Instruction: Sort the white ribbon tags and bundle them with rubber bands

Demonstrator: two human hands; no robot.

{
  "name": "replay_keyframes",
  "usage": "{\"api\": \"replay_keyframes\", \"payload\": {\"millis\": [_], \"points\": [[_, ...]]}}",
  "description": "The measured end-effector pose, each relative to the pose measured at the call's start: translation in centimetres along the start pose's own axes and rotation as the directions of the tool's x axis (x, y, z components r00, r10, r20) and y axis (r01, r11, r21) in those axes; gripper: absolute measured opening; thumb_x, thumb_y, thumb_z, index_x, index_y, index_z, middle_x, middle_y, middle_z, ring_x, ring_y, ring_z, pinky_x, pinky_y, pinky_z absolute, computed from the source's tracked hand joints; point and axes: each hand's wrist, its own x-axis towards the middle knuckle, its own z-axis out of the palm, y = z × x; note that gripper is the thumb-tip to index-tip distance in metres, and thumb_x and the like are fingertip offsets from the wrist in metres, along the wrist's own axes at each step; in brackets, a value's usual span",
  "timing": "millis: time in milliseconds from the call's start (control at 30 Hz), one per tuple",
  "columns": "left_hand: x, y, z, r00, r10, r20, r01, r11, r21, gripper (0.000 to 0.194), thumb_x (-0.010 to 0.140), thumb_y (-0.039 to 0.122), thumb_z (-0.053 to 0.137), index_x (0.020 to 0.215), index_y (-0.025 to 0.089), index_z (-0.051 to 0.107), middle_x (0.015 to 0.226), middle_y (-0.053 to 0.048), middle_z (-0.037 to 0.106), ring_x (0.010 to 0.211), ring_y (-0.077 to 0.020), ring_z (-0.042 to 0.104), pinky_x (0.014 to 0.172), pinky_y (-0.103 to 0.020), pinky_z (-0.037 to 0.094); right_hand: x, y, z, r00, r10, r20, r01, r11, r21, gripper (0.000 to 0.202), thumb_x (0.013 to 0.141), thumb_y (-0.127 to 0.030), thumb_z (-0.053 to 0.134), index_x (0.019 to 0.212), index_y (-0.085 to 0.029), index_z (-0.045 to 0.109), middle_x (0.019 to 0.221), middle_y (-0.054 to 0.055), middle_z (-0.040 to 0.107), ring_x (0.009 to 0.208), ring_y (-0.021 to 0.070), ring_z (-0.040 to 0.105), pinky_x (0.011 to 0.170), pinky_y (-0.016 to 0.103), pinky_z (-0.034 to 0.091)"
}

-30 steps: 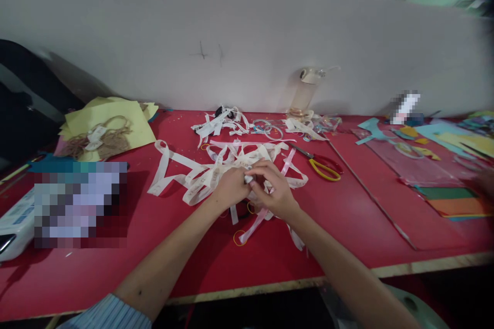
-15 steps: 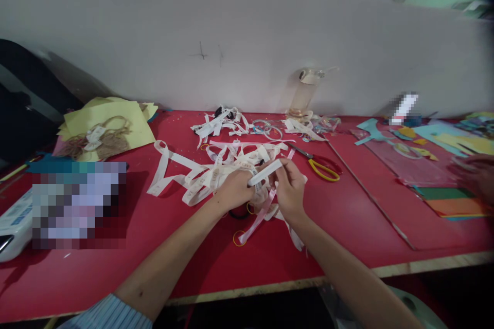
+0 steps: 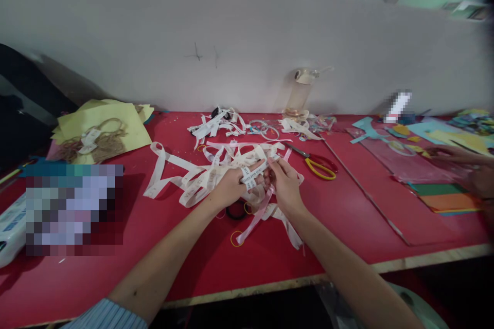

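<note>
Now the flat white ribbon strip (image 3: 253, 177), black capitals printed along it, is up over the middle of the glossy red table (image 3: 200, 267) — the left hand (image 3: 230, 187) curls with the band wrapped across its fingers, the right hand (image 3: 284, 179) pinching the far end between thumb and fingertips. Below sprawls a floppy, looping tangle of cream ribbon (image 3: 198, 177), a satiny pink ribbon (image 3: 255, 220) trailing nearward — and metal-bladed scissors (image 3: 309, 161) with yellow and red handles lie just right of it.

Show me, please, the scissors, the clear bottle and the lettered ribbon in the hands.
Scissors (image 3: 307, 157): head view, joint between blades and handles.
Clear bottle (image 3: 299, 94): head view, middle of its body.
Lettered ribbon (image 3: 253, 178): head view, on its printed stretch.
</note>
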Motion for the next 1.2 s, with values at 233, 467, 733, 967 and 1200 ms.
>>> {"api": "replay_keyframes", "payload": {"millis": [233,467,733,967,1200], "points": [[0.0,0.1,-0.2,0.994,-0.044,-0.103,0.001,0.923,-0.385,0.043,0.077,0.034,0.067,0.115,0.015,0.065,0.055,0.007,0.041,0.05,-0.0058,0.031,0.05,-0.019,0.026,-0.2,0.1,-0.1,0.995,-0.054,-0.083,0.051,0.998,-0.036,0.035,0.078,-0.044,0.064,0.059,-0.019,0.05,0.051,-0.006,0.048,0.043,0.007,0.042,0.041,0.021,0.032],[0.6,0.2,-0.3,0.925,-0.164,-0.342,-0.131,0.709,-0.693,0.042,0.077,0.05,0.063,0.102,0.017,0.063,0.06,0.006,0.038,0.046,-0.0045,0.024,0.042,-0.018,0.023,-1.5,-0.2,0.9,0.931,0.004,0.364,0.114,0.947,-0.301,0.025,0.084,-0.038,0.057,0.067,-0.019,0.056,0.056,-0.004,0.052,0.049,0.0088,0.045,0.048,0.021,0.038],[-0.1,1.2,-0.7,0.921,-0.229,-0.314,-0.038,0.752,-0.658,0.047,0.082,0.05,0.057,0.118,0.021,0.058,0.06,0.006,0.042,0.044,-0.0065,0.029,0.039,-0.019,0.024,-1.7,-1.1,0.7,0.76,-0.015,0.65,0.433,0.757,-0.489,0.026,0.091,-0.031,0.049,0.072,-0.019,0.061,0.059,-0.003,0.058,0.051,0.0096,0.05,0.051,0.021,0.038],[0.1,1.0,-1.3,0.923,-0.232,-0.307,-0.029,0.754,-0.657,0.047,0.083,0.049,0.056,0.119,0.019,0.06,0.055,0.007,0.029,0.046,-0.0068,0.024,0.042,-0.019,0.022,-1.2,0.3,0.2,0.6,-0.043,0.799,0.689,0.535,-0.489,0.01,0.085,-0.028,0.063,0.087,-0.019,0.068,0.084,0.003,0.068,0.079,0.0156,0.061,0.073,0.027,0.046],[0.1,0.6,-1.2,0.942,-0.212,-0.258,-0.006,0.762,-0.647,0.048,0.083,0.051,0.054,0.119,0.019,0.06,0.056,0.007,0.03,0.043,-0.0064,0.02,0.038,-0.019,0.019,-1.0,0.4,0.1,0.601,-0.017,0.799,0.697,0.5,-0.514,0.02,0.082,-0.017,0.064,0.101,-0.02,0.065,0.111,0.008,0.061,0.101,0.0183,0.059,0.088,0.033,0.047]]}}
